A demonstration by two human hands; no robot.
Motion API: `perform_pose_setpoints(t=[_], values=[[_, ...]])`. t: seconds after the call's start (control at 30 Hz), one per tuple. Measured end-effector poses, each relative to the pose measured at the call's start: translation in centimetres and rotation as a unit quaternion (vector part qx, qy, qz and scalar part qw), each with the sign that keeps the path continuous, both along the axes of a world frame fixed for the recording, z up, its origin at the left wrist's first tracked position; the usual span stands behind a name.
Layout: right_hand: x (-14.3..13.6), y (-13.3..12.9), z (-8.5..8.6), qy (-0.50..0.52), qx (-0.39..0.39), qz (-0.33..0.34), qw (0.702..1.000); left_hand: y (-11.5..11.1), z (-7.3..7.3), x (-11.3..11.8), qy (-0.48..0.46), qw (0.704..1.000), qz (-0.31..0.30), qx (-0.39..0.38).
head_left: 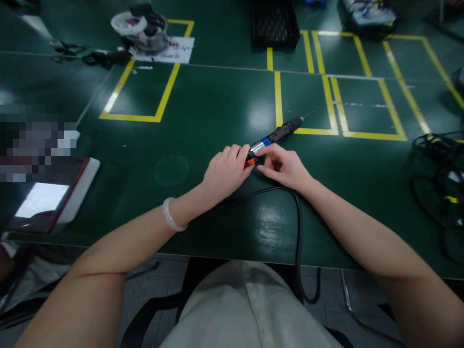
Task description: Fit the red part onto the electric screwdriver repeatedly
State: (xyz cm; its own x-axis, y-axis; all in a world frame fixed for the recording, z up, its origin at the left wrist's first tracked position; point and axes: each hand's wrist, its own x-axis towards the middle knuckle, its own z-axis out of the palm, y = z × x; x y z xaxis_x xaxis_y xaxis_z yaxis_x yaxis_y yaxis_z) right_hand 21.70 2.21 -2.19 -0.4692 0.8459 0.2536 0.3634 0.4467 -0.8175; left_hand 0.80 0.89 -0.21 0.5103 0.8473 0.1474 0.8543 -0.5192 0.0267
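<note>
An electric screwdriver (260,146) lies slantwise over the green table, its thin bit pointing away to the upper right. My left hand (226,171) is wrapped over its rear end, hiding most of that part. Against the near side of the body, my right hand (284,166) has its thumb and forefinger curled at the silver section; exactly what the fingertips pinch is partly hidden. Between the hands shows a small orange-red part (250,163). A black cord (299,217) runs from behind my left hand, across the table and over its front edge.
Yellow tape outlines (130,117) mark the green table (210,106). A black crate (275,24) and a container of rolls (145,29) stand at the back. Tangled black cables (440,169) lie at right. A tablet-like device (78,191) is at left, near the front edge.
</note>
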Motion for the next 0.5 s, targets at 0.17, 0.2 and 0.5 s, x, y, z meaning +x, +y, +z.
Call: perform_pose_setpoints(t=[0.17,0.2,0.5], values=[[-0.7,-0.4,0.2,-0.050,0.011,0.021,0.998,-0.2,-0.2,-0.4,-0.038,0.998,-0.042,-0.024],[-0.7,-0.4,0.2,-0.029,-0.009,0.017,0.999,-0.1,-0.3,-0.6,-0.047,0.997,-0.049,-0.030],[-0.6,0.3,0.2,0.144,-0.240,-0.004,0.960,0.5,-0.7,-2.0,-0.090,0.990,-0.078,-0.068]])
